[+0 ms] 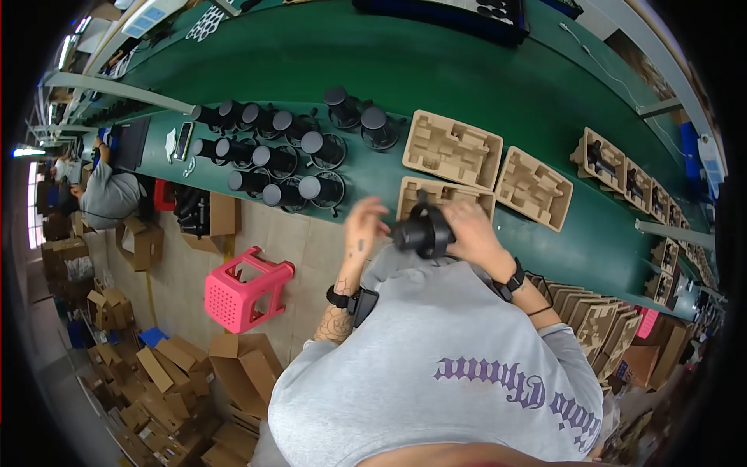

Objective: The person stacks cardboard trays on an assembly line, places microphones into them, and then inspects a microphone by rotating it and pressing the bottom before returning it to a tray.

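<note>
I hold a black cylindrical device (422, 232) in front of my chest, just above a brown moulded pulp tray (438, 194) on the green table (467, 70). My right hand (476, 233) wraps around its right side. My left hand (364, 226) is at its left end, with fingers partly spread and blurred. Both wrists carry dark bands. My grey shirt hides the lower part of the device.
Two more empty pulp trays (453, 148) (534, 187) lie behind. Several black cylindrical devices (272, 156) stand at the left. Filled trays (603, 159) line the right, stacked trays (591, 311) sit below. A pink stool (241, 292), cardboard boxes (156, 373) and a seated person (109, 194) are at the left.
</note>
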### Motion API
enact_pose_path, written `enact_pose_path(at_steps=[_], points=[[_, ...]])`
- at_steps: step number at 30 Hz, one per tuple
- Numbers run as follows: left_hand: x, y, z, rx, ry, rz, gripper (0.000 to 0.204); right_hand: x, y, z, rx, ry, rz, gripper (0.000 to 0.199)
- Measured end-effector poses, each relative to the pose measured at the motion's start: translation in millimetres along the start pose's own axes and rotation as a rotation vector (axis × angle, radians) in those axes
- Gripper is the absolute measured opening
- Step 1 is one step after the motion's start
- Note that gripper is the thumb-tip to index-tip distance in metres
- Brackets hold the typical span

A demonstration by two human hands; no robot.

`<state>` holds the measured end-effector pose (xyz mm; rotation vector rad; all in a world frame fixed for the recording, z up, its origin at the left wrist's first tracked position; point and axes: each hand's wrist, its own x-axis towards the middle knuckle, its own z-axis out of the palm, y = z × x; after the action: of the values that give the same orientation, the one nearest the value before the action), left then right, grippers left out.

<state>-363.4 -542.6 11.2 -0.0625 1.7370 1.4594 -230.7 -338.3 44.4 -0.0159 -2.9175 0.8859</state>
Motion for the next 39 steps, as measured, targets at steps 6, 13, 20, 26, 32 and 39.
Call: enact_pose_path(at_steps=[6, 13, 20, 26, 32, 39], points=[[25.3, -0.9, 25.6, 1.058, -0.352, 1.106, 0.045, -2.4, 23.5, 38.6, -0.182, 0.056, 0.018, 0.050], [43.9, -22.0, 12.1, 1.201, -0.521, 1.186, 0.058, -9.1, 14.3, 37.8, -0.130, -0.064, 0.178, 0.044], [46.6, -31.2, 11.0, 1.301, -0.410, 1.276, 0.044, -8.9, 22.2, 50.1, -0.104, -0.034, 0.180, 0.041], [10.9, 47.2, -101.4, 0.728, 0.938, 1.108, 0.037, -18.2, 15.3, 23.6, 0.239, 0.224, 0.352, 0.036], [49.2, -14.3, -181.7, 0.646, 0.885, 0.693, 0.042, 88.4, -69.2, 14.3, 0.380, -0.184, -0.065, 0.063], [70.3, 7.9, -157.7, 0.816, 0.996, 0.894, 0.021, 198.1, -89.8, 126.5, -0.101, -0.163, -0.337, 0.063]])
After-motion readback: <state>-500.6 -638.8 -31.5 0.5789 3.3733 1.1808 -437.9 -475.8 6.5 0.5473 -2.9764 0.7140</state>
